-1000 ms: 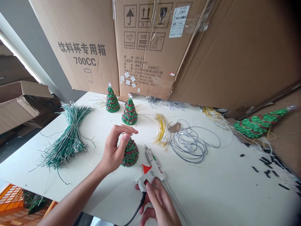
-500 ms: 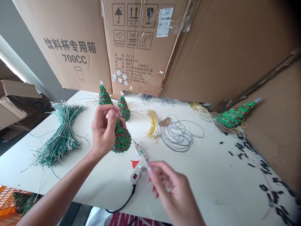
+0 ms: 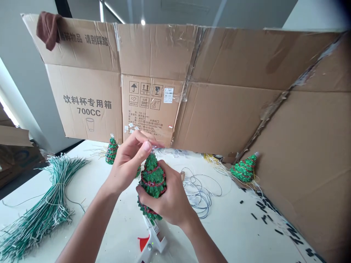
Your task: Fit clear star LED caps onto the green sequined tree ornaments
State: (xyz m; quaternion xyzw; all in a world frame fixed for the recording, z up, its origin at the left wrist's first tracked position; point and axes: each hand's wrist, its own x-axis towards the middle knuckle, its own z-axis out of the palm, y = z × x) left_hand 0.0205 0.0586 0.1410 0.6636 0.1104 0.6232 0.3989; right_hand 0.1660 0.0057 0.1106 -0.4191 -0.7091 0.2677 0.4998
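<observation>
A miniature green Christmas tree (image 3: 152,179) with red bead garland is held upright over the table. My right hand (image 3: 175,199) is wrapped round its body, thumb across the front. At the very top, my left hand (image 3: 127,162) is closed in a pinch, with something clear and shiny by the fingertips; the exact grip is partly hidden. Just below the tree lies a white hot glue gun (image 3: 153,239) with a red trigger, its nozzle end hidden behind the tree's base.
A bundle of green wires (image 3: 52,197) lies on the left. Another small tree (image 3: 112,150) stands at the back, one more (image 3: 245,168) leans at the right. Coiled wire (image 3: 201,199) and black bits (image 3: 263,208) lie to the right. Cardboard walls (image 3: 153,51) enclose the back.
My right hand has left the glue gun's side and now grips the tree. My left hand has shifted to the tree's tip. The view has tilted up, showing more cardboard.
</observation>
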